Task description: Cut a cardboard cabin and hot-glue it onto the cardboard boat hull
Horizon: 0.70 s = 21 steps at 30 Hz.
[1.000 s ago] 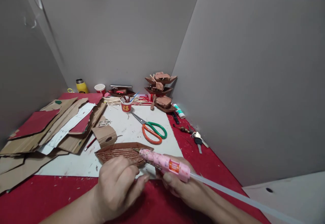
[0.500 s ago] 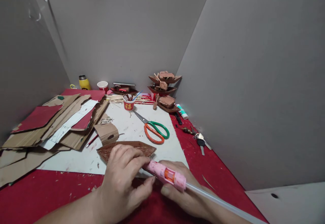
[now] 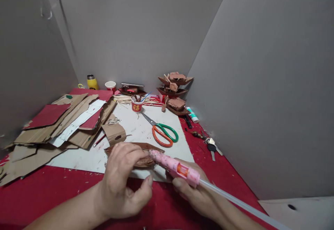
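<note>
Table [image 3: 52, 195] under red cloth, filling the lower frame; white work sheet [image 3: 135, 132] at centre. Cardboard offcuts [image 3: 60, 125] heaped at left. Brown cardboard boat hull [image 3: 146, 158] at lower centre, already cut, shaped and painted, pinned under left hand [image 3: 122, 181] with fingers curled over its near edge. Pink glue gun [image 3: 177, 167] (clear stick trailing to lower right) gripped in closed right hand [image 3: 195, 195], nozzle touching hull's right tip. Gluing apparently under way; cabin pieces not yet fitted. Scissors [image 3: 161, 134] idle above.
</note>
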Motion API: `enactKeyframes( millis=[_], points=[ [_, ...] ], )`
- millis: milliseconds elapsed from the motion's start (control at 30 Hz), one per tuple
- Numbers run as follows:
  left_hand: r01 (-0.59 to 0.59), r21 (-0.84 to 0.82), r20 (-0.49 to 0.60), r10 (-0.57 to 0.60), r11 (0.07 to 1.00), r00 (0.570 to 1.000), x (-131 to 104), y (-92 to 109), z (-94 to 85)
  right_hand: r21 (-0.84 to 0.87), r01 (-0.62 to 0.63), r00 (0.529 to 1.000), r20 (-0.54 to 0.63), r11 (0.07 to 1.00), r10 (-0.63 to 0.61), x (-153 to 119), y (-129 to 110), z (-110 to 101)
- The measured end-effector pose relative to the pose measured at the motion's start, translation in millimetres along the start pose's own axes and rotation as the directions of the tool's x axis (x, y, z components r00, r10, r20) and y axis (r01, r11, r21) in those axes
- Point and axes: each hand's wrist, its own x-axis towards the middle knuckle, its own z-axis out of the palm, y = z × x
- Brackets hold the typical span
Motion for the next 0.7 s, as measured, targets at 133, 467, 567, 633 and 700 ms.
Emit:
enactKeyframes(
  millis=[133, 467, 567, 633, 700],
  points=[
    [-0.106, -0.061, 0.268, 0.118, 0.993, 0.956, -15.1, 5.9, 10.6, 0.114, -0.136, 0.989, -0.036, 0.984, 0.141, -1.3, 5.5, -5.1],
    [-0.097, 0.239, 0.775, -0.130, 0.966, 0.618, -99.8, 14.8, -26.8, 0.202, -0.180, 0.970, -0.128, 0.963, 0.208, -12.9, -1.4, -4.3],
    [-0.116, 0.461, 0.675, -0.262, 0.880, 0.690, -127.1, 13.3, -68.4, 0.144, -0.155, 0.970, -0.163, 0.977, 0.178, -14.1, -4.3, -5.4],
    [-0.143, 0.611, 0.595, -0.332, 0.779, 0.732, -147.9, 13.3, -98.2, 0.105, -0.133, 0.974, -0.169, 0.986, 0.149, -14.5, -5.3, -6.3],
    [-0.080, 0.794, 0.433, -0.469, 0.602, 0.770, -162.4, 17.3, -126.2, 0.092, -0.112, 0.978, -0.165, 0.989, 0.126, -14.8, -5.1, -6.7]
  ],
)
